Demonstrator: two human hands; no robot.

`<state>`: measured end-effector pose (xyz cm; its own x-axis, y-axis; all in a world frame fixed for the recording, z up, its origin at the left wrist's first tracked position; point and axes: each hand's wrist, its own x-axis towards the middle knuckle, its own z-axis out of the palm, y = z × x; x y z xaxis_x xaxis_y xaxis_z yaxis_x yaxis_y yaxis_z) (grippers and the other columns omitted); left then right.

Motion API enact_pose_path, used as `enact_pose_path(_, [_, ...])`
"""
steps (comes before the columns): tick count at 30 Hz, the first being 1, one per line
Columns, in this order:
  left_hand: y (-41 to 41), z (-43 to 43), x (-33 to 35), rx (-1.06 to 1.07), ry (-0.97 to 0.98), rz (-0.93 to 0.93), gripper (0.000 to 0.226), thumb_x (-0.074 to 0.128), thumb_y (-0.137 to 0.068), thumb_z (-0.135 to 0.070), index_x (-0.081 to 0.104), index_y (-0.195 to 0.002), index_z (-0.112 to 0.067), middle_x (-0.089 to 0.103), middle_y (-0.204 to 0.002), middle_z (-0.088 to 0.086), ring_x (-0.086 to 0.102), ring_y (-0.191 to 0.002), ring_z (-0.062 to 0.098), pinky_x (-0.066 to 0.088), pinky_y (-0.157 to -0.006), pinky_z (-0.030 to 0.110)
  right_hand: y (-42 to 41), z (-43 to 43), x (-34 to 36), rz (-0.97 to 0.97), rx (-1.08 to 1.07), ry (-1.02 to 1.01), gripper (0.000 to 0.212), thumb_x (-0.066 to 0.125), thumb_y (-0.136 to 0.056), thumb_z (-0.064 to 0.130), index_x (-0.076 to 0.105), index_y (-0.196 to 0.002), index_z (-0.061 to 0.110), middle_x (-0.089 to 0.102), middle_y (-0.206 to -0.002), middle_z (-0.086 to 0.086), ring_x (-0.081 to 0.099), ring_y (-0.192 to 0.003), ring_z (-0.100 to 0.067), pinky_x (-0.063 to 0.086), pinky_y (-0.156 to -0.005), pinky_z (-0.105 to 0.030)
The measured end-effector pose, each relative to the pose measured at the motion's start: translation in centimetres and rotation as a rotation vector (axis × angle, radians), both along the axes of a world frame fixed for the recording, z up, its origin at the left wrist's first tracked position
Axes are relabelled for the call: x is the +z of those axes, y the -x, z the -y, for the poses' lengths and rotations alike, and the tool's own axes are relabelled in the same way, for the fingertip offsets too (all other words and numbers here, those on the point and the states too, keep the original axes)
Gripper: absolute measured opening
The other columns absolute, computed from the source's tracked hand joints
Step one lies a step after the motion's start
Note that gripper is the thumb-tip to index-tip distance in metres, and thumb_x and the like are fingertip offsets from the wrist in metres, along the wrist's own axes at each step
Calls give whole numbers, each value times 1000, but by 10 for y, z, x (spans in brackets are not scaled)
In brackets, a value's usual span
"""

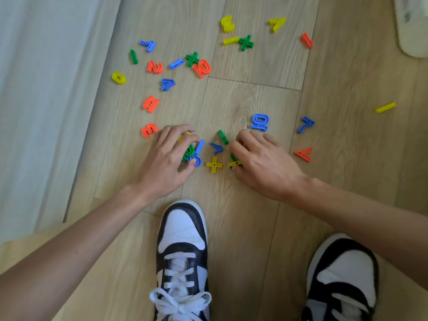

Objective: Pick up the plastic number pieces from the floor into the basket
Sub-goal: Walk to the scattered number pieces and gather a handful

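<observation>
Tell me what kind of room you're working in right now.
Probably a room in a home, maybe a play area. The floor is wood-look planks, a pale curtain hangs along the left side, and plastic number pieces lie scattered where the left hand and right hand gather them.

Smooth, glossy plastic number pieces [201, 68] lie on a matt wood-grain floor [254, 216] near leather-look sneakers [183, 251]

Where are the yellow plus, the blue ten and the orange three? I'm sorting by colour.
yellow plus [214, 164], head view, centre crossing
blue ten [260, 122], head view, middle
orange three [149, 130], head view, middle
</observation>
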<state>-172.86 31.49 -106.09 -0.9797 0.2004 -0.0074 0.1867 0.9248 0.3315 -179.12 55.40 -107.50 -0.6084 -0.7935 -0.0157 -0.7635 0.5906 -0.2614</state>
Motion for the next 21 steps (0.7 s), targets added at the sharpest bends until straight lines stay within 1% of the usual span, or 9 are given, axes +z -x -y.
enact_pose_path(3, [-3, 1, -4, 71, 112, 68, 57, 69, -80, -46, 58, -123, -11, 48, -134, 12, 46, -114, 32, 40, -97, 46, -3, 4, 1, 42, -25, -34, 33, 57, -83, 27, 56, -113, 12, 52, -108, -10, 53, -93, -28, 48, -72, -41])
enact_pose_path(5, [-4, 2, -7, 83, 156, 111, 61, 65, -81, -53, 56, -128, -14, 46, -134, 11, 43, -114, 31, 40, -97, 43, -4, 7, 0, 59, -26, -16, 28, 63, -81, 16, 56, -108, 12, 52, -103, -10, 53, -87, -27, 47, -59, -38])
enact_pose_path(6, [-4, 1, -8, 81, 158, 118, 58, 64, -83, -51, 56, -128, -15, 47, -133, 10, 43, -113, 31, 40, -96, 42, -4, 8, 0, 67, -24, -2, 29, 67, -79, 9, 55, -105, 12, 52, -100, -10, 53, -84, -27, 42, -51, -34])
enact_pose_path(8, [-2, 0, -10, 57, 140, 109, 50, 64, -86, -44, 57, -126, -15, 49, -129, 10, 44, -108, 30, 42, -94, 41, -5, 9, -1, 96, -11, 19, 40, 71, -75, -1, 48, -104, 14, 50, -95, -10, 53, -80, -27, 33, -44, -29])
enact_pose_path(10, [1, -2, -11, 28, 115, 97, 42, 66, -88, -34, 59, -124, -13, 51, -126, 12, 45, -105, 30, 43, -91, 40, -5, 9, -1, 120, 0, 41, 48, 71, -73, -5, 41, -105, 16, 49, -94, -11, 53, -80, -28, 34, -40, -29])
enact_pose_path(11, [2, -3, -11, 20, 107, 91, 40, 67, -89, -30, 59, -124, -12, 51, -125, 12, 46, -104, 31, 44, -89, 38, -5, 9, 0, 128, 3, 44, 48, 71, -73, -6, 41, -105, 16, 48, -95, -11, 53, -80, -28, 36, -38, -30])
enact_pose_path(17, [7, -7, -12, -11, 87, 60, 29, 64, -91, -15, 62, -120, -11, 52, -116, 14, 49, -96, 29, 45, -82, 36, -3, 11, 3, 170, 14, 58, 31, 68, -73, -8, 55, -96, 10, 52, -91, -12, 54, -80, -31, 40, -39, -33])
enact_pose_path(19, [8, -8, -13, -32, 76, 50, 24, 62, -92, -11, 64, -116, -11, 53, -114, 14, 48, -94, 29, 45, -80, 37, -3, 12, 3, 196, 7, 47, 24, 65, -78, -6, 58, -95, 9, 51, -93, -12, 54, -84, -31, 45, -42, -37])
enact_pose_path(21, [9, -8, -13, -46, 62, 47, 21, 61, -92, -9, 65, -113, -11, 53, -113, 14, 49, -94, 29, 46, -79, 40, 0, 13, 2, 228, -13, 48, 16, 61, -83, -3, 61, -94, 9, 51, -95, -11, 53, -87, -30, 51, -50, -43])
